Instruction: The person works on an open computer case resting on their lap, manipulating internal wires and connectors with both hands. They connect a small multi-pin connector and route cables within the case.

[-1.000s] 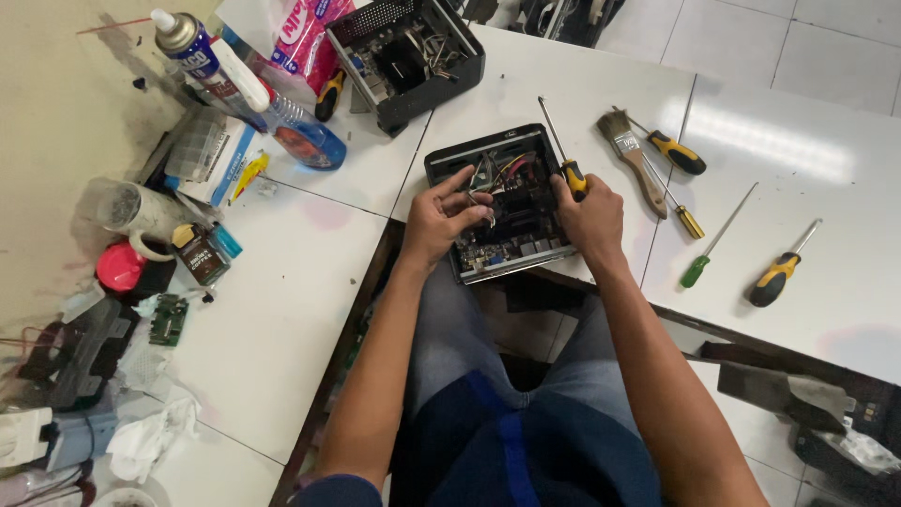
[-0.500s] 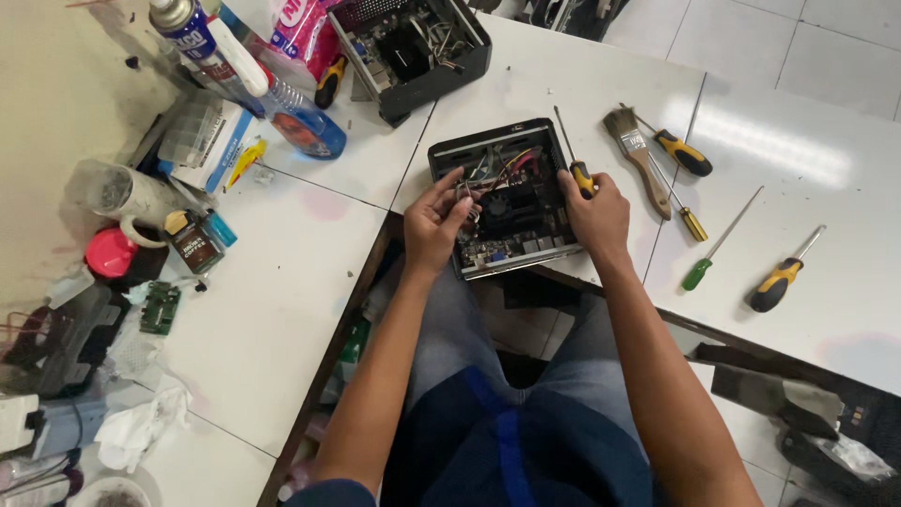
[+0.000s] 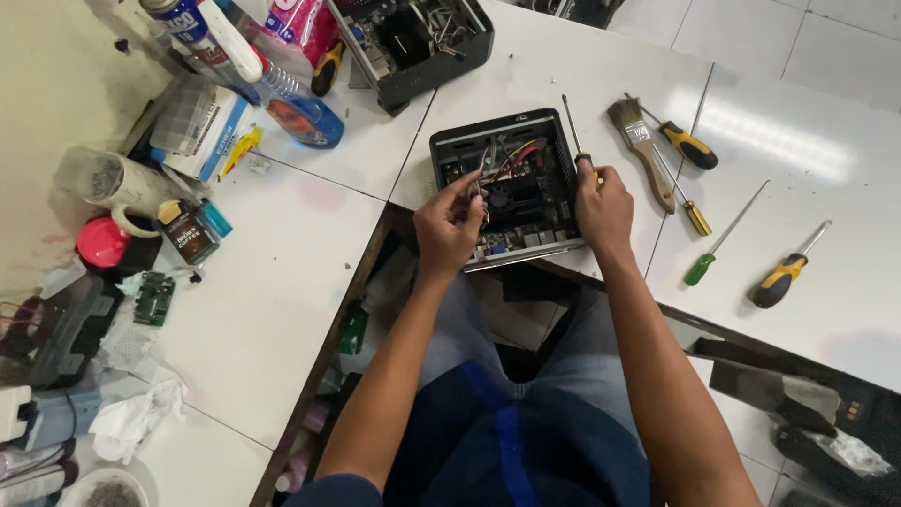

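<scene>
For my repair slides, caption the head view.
Left hand fingers wires inside an open black computer case; right hand grips a screwdriver.

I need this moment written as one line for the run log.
left hand: pinching wires in open black case | right hand: holding screwdriver at case edge | brush beside

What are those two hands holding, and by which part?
The right hand grips a screwdriver by its handle, shaft pointing away. The left hand pinches the wires inside the open black case.
</scene>
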